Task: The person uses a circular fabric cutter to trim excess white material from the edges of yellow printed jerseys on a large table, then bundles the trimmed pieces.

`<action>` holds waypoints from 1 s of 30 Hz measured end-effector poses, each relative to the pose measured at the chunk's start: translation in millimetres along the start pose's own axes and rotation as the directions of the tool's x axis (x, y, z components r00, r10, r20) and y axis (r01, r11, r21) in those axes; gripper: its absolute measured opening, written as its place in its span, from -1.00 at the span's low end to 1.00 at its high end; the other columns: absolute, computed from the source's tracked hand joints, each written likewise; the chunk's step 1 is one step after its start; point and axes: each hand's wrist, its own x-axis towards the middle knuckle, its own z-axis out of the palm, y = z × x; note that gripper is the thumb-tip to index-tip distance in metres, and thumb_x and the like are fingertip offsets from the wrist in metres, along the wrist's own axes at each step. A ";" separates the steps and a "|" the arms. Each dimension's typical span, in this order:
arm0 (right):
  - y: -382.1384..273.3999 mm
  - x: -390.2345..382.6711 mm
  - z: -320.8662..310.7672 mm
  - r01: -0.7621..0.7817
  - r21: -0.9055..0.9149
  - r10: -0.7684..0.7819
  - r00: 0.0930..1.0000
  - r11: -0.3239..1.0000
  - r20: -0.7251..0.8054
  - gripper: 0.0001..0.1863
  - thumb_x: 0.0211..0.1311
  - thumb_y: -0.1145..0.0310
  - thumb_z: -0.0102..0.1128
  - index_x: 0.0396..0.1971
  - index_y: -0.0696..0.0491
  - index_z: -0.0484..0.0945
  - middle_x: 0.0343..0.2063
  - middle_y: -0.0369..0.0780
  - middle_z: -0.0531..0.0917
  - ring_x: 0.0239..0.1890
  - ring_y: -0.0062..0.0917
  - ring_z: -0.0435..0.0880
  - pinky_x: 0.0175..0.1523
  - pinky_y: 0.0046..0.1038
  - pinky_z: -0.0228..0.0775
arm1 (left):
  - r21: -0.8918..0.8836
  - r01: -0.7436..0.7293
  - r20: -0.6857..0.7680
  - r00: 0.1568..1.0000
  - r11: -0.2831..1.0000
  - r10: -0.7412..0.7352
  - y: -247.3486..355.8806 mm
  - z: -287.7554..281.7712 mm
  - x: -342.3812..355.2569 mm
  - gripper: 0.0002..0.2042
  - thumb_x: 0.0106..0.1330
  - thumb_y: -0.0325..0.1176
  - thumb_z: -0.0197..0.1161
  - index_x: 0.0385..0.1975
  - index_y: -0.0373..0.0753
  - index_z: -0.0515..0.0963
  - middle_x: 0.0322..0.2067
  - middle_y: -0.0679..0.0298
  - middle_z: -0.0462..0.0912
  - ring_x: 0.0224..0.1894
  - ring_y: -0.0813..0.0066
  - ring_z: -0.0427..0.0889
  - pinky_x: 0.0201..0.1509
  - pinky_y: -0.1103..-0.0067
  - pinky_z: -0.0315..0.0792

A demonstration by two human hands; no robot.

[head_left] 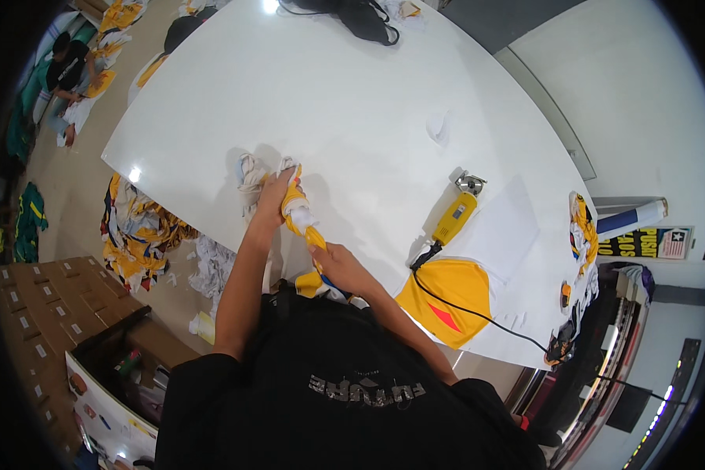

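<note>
A twisted bundle of yellow and white fabric stretches between my hands over the near edge of the white table. My left hand is closed round its upper end, beside a loose white strip of cloth on the tabletop. Lower down, my right hand grips the same bundle, its fingers wrapped round the cloth. Below that hand the fabric hangs toward my body, with some blue showing. To the right lies a yellow handheld electric rotary cutter, its round metal blade head pointing away from me.
Beside the cutter lie white paper and a yellow fabric piece, crossed by a black cord. A black bag rests at the table's far end. Fabric scraps and cardboard boxes stand left; a person sits far left.
</note>
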 end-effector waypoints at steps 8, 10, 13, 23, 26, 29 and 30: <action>3.2 -7.4 0.5 0.144 0.088 -0.134 0.985 0.986 -0.112 -0.52 0.62 0.03 0.00 -0.25 0.22 0.55 -0.55 -0.21 0.55 -0.46 -0.54 0.50 -0.28 -0.36 0.40 | -0.022 -0.098 -0.038 0.995 0.995 0.097 -10.0 -11.5 18.4 -0.69 0.50 -0.12 0.30 -0.03 -0.22 0.48 -0.37 0.21 0.62 -0.40 0.35 0.69 -0.35 0.42 0.66; 1.6 0.1 -2.2 0.188 0.097 -0.167 0.968 0.977 -0.189 -0.55 0.60 0.05 0.03 -0.20 0.22 0.56 -0.52 -0.21 0.57 -0.44 -0.54 0.53 -0.27 -0.37 0.41 | -0.191 0.027 0.231 0.973 0.981 0.018 -4.8 4.8 -11.8 -0.61 0.49 -0.08 0.31 0.09 -0.21 0.47 -0.26 0.17 0.66 -0.21 0.28 0.75 -0.15 0.37 0.70; -20.0 4.1 -1.6 0.163 0.004 -0.162 0.981 0.987 -0.111 -0.55 0.57 0.05 0.09 -0.11 0.23 0.58 -0.46 -0.19 0.63 -0.39 -0.54 0.59 -0.24 -0.37 0.43 | -0.027 0.151 0.381 0.916 0.988 -0.129 9.8 22.7 -67.2 -0.50 0.48 -0.13 0.32 0.27 -0.19 0.34 -0.14 0.11 0.67 -0.11 0.29 0.75 -0.04 0.36 0.68; -13.4 23.7 -42.2 0.122 0.290 -0.068 0.979 0.949 -0.191 -0.43 0.54 0.12 0.20 0.27 0.30 0.47 0.08 -0.08 0.67 0.15 -0.40 0.62 0.21 -0.32 0.50 | 0.682 -0.533 0.508 0.838 0.500 0.201 -17.1 7.7 -89.9 -0.07 0.21 -0.34 0.45 0.52 -0.33 0.00 0.06 -0.16 0.55 -0.02 0.02 0.69 0.03 0.32 0.61; -4.2 38.1 -51.7 0.028 0.104 -0.013 0.990 0.994 -0.142 -0.46 0.53 0.13 0.22 0.23 0.27 0.44 0.03 -0.11 0.65 0.09 -0.45 0.63 0.17 -0.37 0.51 | 0.685 -0.679 0.605 0.732 0.263 0.313 -47.8 12.7 -90.5 -0.06 0.17 -0.38 0.47 0.51 -0.32 0.00 0.17 -0.22 0.41 0.08 -0.08 0.65 0.11 0.27 0.58; 13.3 41.7 -50.3 0.166 0.332 -0.038 0.933 0.929 -0.359 -0.49 0.52 0.14 0.24 0.19 0.25 0.44 -0.01 -0.13 0.65 0.02 -0.47 0.67 0.11 -0.38 0.55 | 0.774 -0.476 0.406 0.879 0.418 0.250 -40.8 33.6 -108.8 -0.16 0.19 -0.38 0.49 0.42 -0.28 0.11 0.21 -0.18 0.33 0.18 -0.09 0.59 0.20 0.22 0.53; 13.7 42.4 -46.1 0.217 0.422 0.014 0.877 0.880 -0.480 -0.52 0.50 0.16 0.26 0.14 0.24 0.46 -0.06 -0.13 0.65 -0.03 -0.48 0.69 0.04 -0.38 0.59 | 0.759 -0.494 0.398 0.868 0.425 0.297 -41.4 36.4 -110.4 -0.20 0.19 -0.38 0.49 0.38 -0.28 0.15 0.18 -0.16 0.34 0.19 -0.13 0.56 0.20 0.19 0.51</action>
